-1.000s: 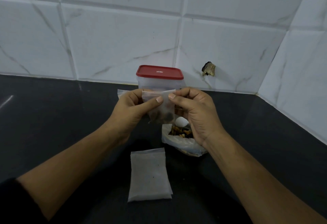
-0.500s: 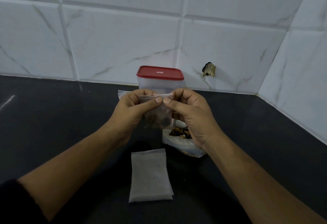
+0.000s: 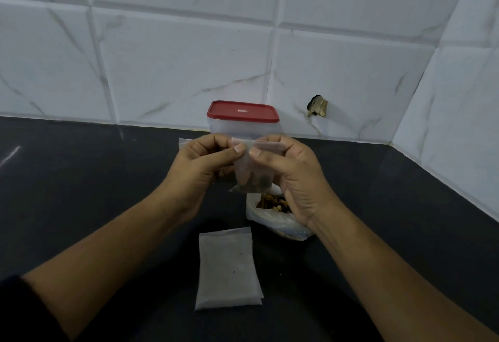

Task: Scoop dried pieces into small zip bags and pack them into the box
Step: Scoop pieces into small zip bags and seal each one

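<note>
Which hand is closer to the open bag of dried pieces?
Right. The right hand is just above the open bag, overlapping it; the left hand is farther left. Both pinch the small zip bag.

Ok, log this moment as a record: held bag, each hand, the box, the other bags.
small zip bag: held up, dried pieces at the bottom
left hand: pinches its top edge
right hand: pinches the same edge
box: behind the hands, red lid on
supply bag: open on the counter, below the right hand
empty bags: flat stack nearest the person
</note>
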The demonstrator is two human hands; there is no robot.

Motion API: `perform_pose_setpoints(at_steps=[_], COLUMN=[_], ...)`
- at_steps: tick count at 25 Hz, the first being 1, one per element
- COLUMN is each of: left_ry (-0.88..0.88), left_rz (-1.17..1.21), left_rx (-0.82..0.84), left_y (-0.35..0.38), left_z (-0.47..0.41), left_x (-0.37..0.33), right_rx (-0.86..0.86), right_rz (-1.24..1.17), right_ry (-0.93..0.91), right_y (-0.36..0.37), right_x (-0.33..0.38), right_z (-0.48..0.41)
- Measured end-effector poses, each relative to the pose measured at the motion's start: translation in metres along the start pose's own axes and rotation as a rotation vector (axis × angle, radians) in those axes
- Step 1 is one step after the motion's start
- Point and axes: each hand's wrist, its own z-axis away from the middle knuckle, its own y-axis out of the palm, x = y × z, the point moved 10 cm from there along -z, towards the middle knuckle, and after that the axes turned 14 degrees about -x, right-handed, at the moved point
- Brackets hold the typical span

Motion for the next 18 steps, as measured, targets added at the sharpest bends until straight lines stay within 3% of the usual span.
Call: perform_pose_setpoints(at_steps=[18], left_ry=[0.04], left_rz=[0.065], left_rx=[-0.071], left_y=[-0.006], left_z=[-0.002], left_x=[-0.009], right_rx=[-0.155], right_rz=[-0.035], right_ry=[0.031], right_y=[-0.024], right_x=[0.004], right_z=[-0.014])
